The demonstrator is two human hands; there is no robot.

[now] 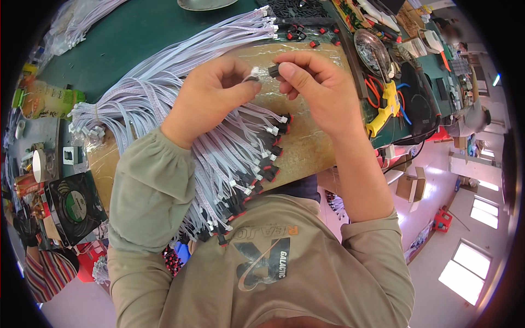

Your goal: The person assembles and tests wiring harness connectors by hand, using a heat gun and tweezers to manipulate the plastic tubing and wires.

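My left hand [210,93] pinches the white connector [254,72] of a ribbon cable between thumb and fingers. Close to it on the right, my right hand [325,93] grips a small black plug housing [274,71]; a narrow gap separates the two pieces. Beneath my left hand, a thick bundle of white ribbon cables [158,71] fans across the work surface. Nearer to me lie more white cables [210,156], many with black and red pieces [268,172] at their ends. Loose black and red pieces [314,44] lie beyond my right hand.
A brown board [306,147] covers part of the green table [136,33]. To the right are a yellow glue gun [387,106] and a metal bowl [372,52]. A black fan [74,205] stands at left, near another person's striped sleeve [52,273].
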